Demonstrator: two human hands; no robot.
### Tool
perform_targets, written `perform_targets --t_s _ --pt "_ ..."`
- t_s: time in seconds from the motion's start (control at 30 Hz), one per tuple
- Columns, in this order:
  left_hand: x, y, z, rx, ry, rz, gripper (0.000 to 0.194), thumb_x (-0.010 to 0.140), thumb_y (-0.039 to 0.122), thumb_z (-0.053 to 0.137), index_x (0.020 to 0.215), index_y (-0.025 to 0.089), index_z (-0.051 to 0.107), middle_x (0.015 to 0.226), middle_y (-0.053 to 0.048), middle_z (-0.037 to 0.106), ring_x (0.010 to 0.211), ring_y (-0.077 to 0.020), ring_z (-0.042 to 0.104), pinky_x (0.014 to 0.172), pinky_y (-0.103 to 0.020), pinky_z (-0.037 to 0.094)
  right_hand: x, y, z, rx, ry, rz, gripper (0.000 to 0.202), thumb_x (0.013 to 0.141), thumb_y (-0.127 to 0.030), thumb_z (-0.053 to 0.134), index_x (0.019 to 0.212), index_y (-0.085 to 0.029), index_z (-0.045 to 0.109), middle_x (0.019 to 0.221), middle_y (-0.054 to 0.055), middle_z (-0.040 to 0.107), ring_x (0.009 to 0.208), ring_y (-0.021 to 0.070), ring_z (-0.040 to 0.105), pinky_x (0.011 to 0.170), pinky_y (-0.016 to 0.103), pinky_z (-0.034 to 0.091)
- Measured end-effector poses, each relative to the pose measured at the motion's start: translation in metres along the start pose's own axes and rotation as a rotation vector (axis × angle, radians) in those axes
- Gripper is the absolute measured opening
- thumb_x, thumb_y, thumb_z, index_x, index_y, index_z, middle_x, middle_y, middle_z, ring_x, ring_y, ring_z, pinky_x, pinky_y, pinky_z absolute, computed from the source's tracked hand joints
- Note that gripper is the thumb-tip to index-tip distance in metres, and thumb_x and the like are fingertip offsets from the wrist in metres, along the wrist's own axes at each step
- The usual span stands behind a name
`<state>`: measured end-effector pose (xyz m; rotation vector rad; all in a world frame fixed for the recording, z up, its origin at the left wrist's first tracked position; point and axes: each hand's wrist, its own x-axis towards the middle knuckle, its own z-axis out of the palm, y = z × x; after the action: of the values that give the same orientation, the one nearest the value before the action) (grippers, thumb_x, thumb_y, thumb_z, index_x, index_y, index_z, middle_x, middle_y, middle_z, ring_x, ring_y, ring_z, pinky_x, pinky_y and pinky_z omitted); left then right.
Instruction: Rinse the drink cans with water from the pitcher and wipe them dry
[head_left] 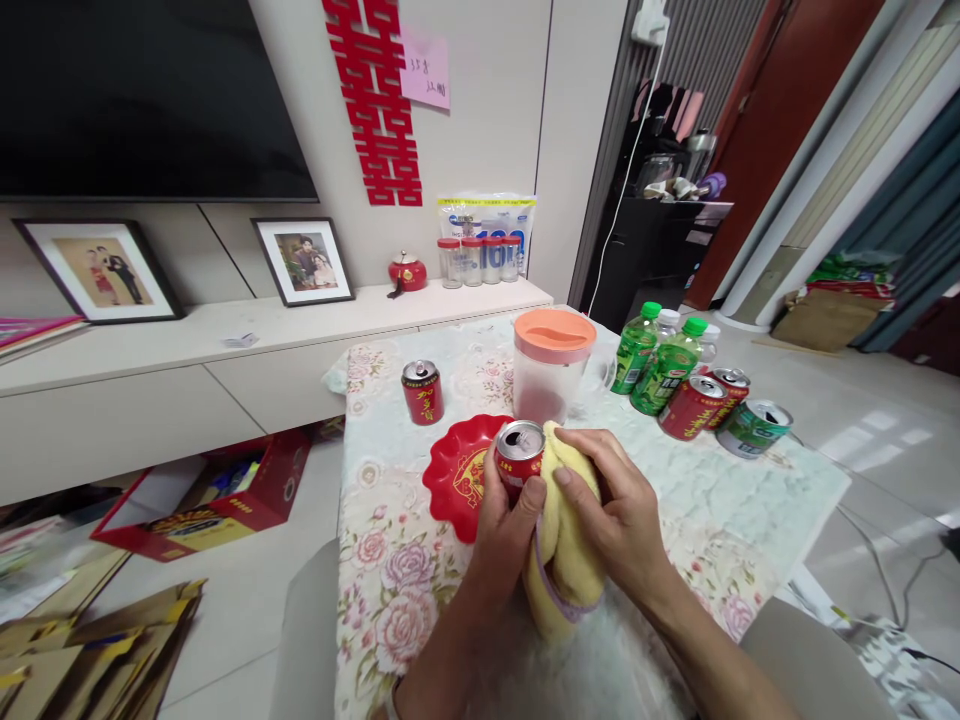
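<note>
An opened red can point(519, 455) is gripped in my left hand point(504, 520), its top facing up above the right edge of a red scalloped plate point(454, 465). My right hand point(619, 500) has its fingers closed on a yellow cloth point(566, 540), pressed against the can's right side; the cloth's lower part hangs down below both hands. Behind them stands a clear pitcher with an orange lid point(553, 345). Another red can point(423, 392) is upright beyond the plate, at the left, on the flowered tablecloth point(405, 560).
Green-labelled bottles point(667, 375), two more red cans point(694, 405) and a green can point(754, 430) stand at the table's right side. Behind the table, a white cabinet point(300, 355) bears framed photos, a red pot and lidded jars. Flattened cardboard point(97, 640) lies on the floor at left.
</note>
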<state>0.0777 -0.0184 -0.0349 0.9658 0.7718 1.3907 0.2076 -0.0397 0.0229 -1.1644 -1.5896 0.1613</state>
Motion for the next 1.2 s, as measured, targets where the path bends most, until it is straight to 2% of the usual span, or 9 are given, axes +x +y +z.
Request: perform_targets --t_s 0.13,0.27,0.37,0.43,0.6,0.83,0.97,1.1,1.2 --pt "-0.002 0.007 0.001 -0.051 0.001 -0.089 0.071 0.09 0.053 0.072 0.151 0.028 0.046 0.143 -0.012 0.065 0.138 -0.034 0.059 0.113 -0.047 0.051 0.0 -0.001 0.001 -0.026 0.014 -0.056 0.022 0.098 -0.02 0.06 0.118 -0.024 0.067 0.109 0.008 0.07 0.102 0.0218 0.069 0.087 0.038 0.058" --pt "0.001 0.012 0.002 -0.133 -0.028 -0.125 0.066 0.091 0.056 0.071 0.144 0.028 0.046 0.139 -0.011 0.067 0.128 -0.0316 0.066 0.106 -0.044 0.056 0.0 -0.003 0.002 -0.009 -0.066 -0.178 0.025 0.095 -0.015 0.058 0.116 -0.024 0.068 0.103 0.008 0.069 0.096 0.0212 0.069 0.079 0.036 0.059" --pt "0.005 0.013 0.002 -0.164 -0.04 -0.096 0.062 0.089 0.053 0.074 0.139 0.029 0.047 0.136 -0.01 0.068 0.122 -0.0302 0.069 0.103 -0.044 0.057 -0.001 -0.003 0.002 0.029 -0.113 -0.235 0.026 0.096 -0.013 0.057 0.115 -0.024 0.069 0.101 0.007 0.069 0.093 0.0199 0.069 0.078 0.034 0.059" --pt "0.007 0.012 0.002 -0.152 -0.04 -0.065 0.064 0.085 0.05 0.079 0.136 0.029 0.047 0.135 -0.01 0.068 0.122 -0.0308 0.069 0.103 -0.046 0.056 -0.001 0.0 0.003 0.026 -0.082 -0.236 0.026 0.095 -0.012 0.057 0.115 -0.024 0.07 0.101 0.007 0.069 0.093 0.0195 0.069 0.078 0.034 0.058" --pt "0.006 0.008 0.003 -0.127 -0.032 -0.049 0.071 0.076 0.046 0.086 0.132 0.028 0.046 0.13 -0.01 0.068 0.122 -0.0321 0.068 0.104 -0.048 0.055 -0.002 0.011 0.003 -0.003 0.032 -0.12 0.024 0.095 -0.014 0.062 0.115 -0.024 0.071 0.103 0.006 0.071 0.098 0.0197 0.069 0.086 0.034 0.057" --pt "0.004 0.006 0.003 -0.084 -0.069 0.006 0.073 0.072 0.046 0.09 0.129 0.027 0.05 0.131 -0.01 0.066 0.125 -0.0333 0.065 0.108 -0.049 0.052 0.001 0.027 0.003 0.209 -0.058 0.258 0.024 0.101 -0.034 0.057 0.116 -0.025 0.074 0.113 0.006 0.074 0.106 0.0215 0.07 0.092 0.035 0.055" --pt "0.007 0.005 0.002 -0.145 -0.068 0.011 0.075 0.073 0.046 0.089 0.135 0.026 0.052 0.131 -0.011 0.068 0.123 -0.0328 0.067 0.106 -0.047 0.054 0.0 0.034 0.009 0.134 -0.134 0.268 0.03 0.102 -0.034 0.052 0.119 -0.024 0.074 0.115 0.007 0.074 0.109 0.0226 0.068 0.097 0.038 0.052" --pt "0.011 0.002 0.001 -0.199 -0.02 0.032 0.066 0.074 0.044 0.089 0.129 0.025 0.057 0.125 -0.008 0.072 0.114 -0.0268 0.071 0.099 -0.039 0.057 -0.003 0.039 0.015 0.009 -0.206 0.249 0.032 0.101 -0.03 0.048 0.118 -0.022 0.075 0.107 0.009 0.074 0.104 0.0236 0.068 0.092 0.038 0.053" --pt "0.012 0.001 0.0 -0.224 0.013 0.039 0.067 0.074 0.044 0.089 0.129 0.026 0.054 0.125 -0.007 0.071 0.113 -0.0249 0.071 0.098 -0.037 0.058 -0.004 0.041 0.016 -0.037 -0.23 0.249 0.031 0.1 -0.029 0.049 0.115 -0.023 0.075 0.103 0.009 0.073 0.101 0.0239 0.069 0.089 0.039 0.054"
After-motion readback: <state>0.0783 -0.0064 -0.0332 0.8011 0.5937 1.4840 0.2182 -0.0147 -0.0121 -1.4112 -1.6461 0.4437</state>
